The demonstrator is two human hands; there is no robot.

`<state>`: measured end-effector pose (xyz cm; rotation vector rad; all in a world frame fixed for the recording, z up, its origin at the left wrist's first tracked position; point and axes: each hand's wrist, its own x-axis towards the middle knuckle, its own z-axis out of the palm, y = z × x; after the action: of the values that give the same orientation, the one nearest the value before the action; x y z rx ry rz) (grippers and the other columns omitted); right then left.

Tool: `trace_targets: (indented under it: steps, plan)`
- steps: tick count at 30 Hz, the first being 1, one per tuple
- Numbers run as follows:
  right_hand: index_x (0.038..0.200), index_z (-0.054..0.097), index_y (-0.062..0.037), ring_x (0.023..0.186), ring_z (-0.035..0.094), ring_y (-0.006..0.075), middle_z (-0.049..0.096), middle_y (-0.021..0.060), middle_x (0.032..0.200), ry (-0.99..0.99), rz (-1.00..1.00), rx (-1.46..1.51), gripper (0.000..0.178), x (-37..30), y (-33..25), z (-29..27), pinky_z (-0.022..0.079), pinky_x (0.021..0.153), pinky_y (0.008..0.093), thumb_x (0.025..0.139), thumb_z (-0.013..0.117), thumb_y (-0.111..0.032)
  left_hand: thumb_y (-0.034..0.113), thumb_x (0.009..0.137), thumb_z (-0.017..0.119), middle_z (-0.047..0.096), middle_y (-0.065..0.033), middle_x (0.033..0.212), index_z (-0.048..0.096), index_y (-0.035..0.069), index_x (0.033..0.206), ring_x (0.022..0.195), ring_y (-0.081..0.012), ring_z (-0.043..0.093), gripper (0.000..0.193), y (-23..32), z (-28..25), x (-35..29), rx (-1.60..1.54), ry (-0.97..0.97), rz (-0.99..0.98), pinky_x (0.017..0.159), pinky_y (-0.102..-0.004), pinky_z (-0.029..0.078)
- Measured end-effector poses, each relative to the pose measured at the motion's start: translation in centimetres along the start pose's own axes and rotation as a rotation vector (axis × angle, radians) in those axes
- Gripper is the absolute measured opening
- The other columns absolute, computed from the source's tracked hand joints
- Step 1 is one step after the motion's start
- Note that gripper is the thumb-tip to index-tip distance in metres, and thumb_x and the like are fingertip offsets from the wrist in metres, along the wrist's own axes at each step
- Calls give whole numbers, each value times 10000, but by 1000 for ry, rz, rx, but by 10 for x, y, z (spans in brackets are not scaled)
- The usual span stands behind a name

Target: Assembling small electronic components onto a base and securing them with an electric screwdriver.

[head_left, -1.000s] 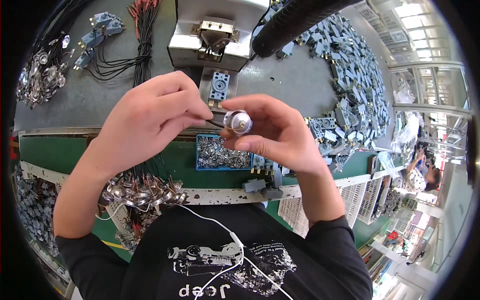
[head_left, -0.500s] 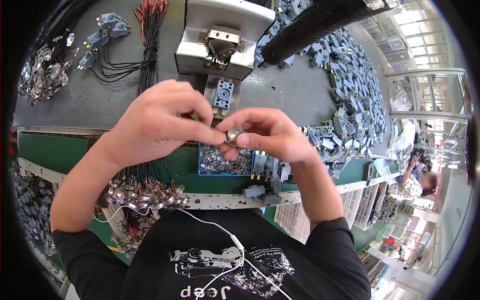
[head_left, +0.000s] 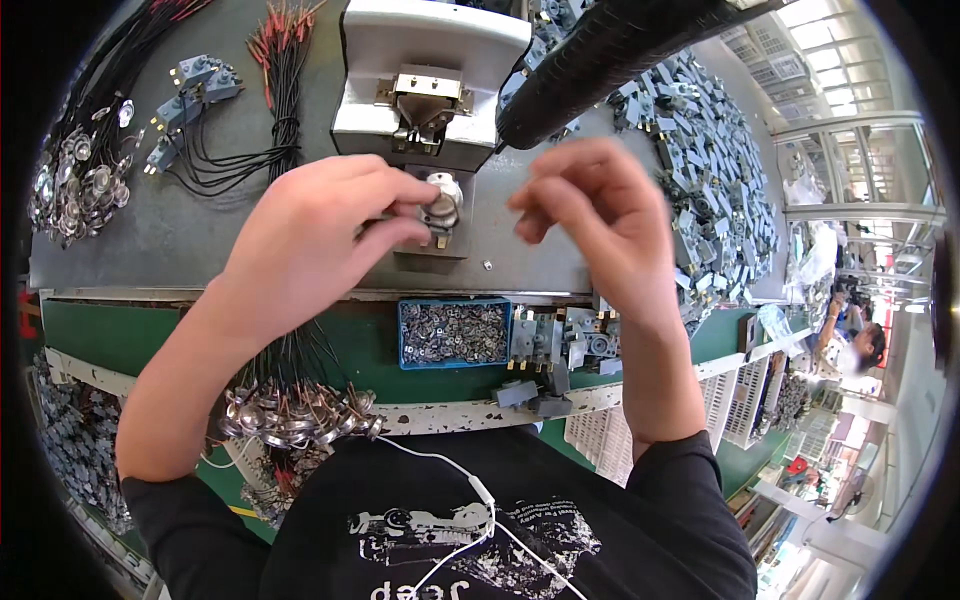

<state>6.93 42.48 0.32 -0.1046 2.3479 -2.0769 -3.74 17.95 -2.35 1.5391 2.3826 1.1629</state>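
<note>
A round silver metal part (head_left: 445,208) with a flat rim now covers the grey plastic block, which sits on a metal plate (head_left: 459,243) in front of the press. Fingers and thumb of my left hand (head_left: 310,225) are closed at the left edge of this round part. My right hand (head_left: 615,230) hovers to the right of it, slightly blurred. Its fingers are loosely curled and apart, with nothing seen in them. Brass terminals of the block show below the metal part; the rest of the block is hidden.
The press (head_left: 428,100) stands just beyond the plate, beside a thick black tube (head_left: 600,65). Grey blocks (head_left: 710,180) heap at right. A blue tray (head_left: 455,335) holds small metal pieces. Black wires (head_left: 285,140) and round metal parts (head_left: 85,185) lie at left.
The round metal part has moved from between both hands onto the grey block. My right hand has let go and moved up and right; my left hand followed the part to the plate.
</note>
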Motion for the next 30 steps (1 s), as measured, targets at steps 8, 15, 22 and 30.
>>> trace_targets:
  steps: [8,15,22,30]
  plan:
    - [1349,512,34,806,703,256,683,235,1066,920,-926,210,340,61,-58,26,581,704,354,1040,566,-97,139,894,748,733,-75,926,747,68,1070,841,-285,707,190,-13,11,10,1,-148,-132,745,-378,559]
    - [1254,541,-18,749,654,103,688,55,905,387,-508,212,459,75,-64,24,529,632,243,920,818,-164,83,871,774,718,-99,952,745,71,1109,809,-262,671,240,-12,12,11,62,-145,-110,739,-374,555]
    - [1298,500,-22,784,660,108,685,53,904,432,-566,135,511,84,-60,37,525,661,234,912,819,-123,242,926,709,719,-55,879,691,105,1075,914,-297,690,203,-5,6,15,142,-223,-184,793,-412,548]
    - [1378,408,-31,824,662,114,678,59,947,585,-631,47,623,110,-64,64,522,680,216,899,806,-30,244,923,704,706,-65,883,675,117,1054,900,-292,693,186,-11,11,13,-8,-237,-264,771,-429,546]
